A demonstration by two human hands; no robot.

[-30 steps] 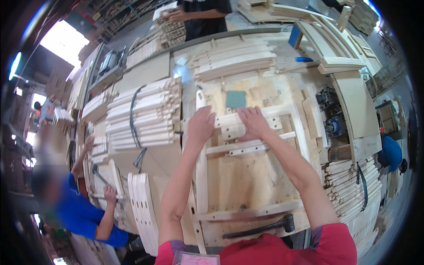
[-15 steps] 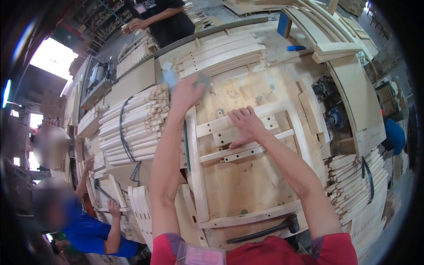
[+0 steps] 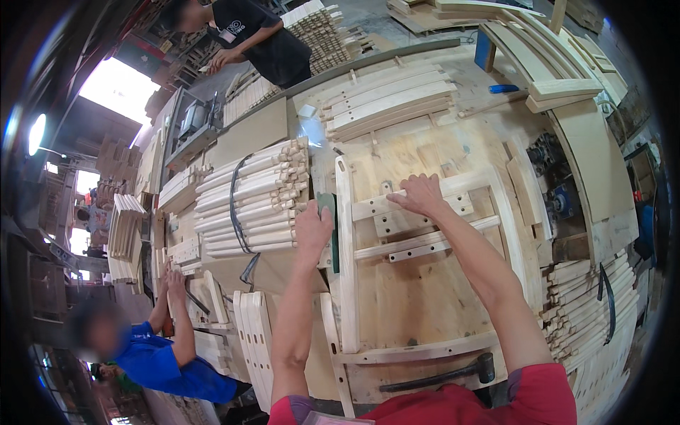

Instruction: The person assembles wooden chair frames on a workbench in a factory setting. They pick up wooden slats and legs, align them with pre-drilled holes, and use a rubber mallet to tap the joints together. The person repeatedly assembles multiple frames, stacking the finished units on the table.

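Bundled dowels (image 3: 248,202) lie left of frame (image 3: 418,283)

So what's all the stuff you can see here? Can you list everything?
frame: one, pale wood, flat on the bench, centre
block: one, green, at the frame's left rail, under the left hand
dowels: one strapped bundle, pale, left of the frame
slats: one stack, pale, far side of the bench
mallet: one, black, near edge of the bench
sticks: one strapped bundle, pale, right
person in black: one, top
person in blue: one, lower left
left hand: on the block
right hand: flat on the frame's top crosspiece
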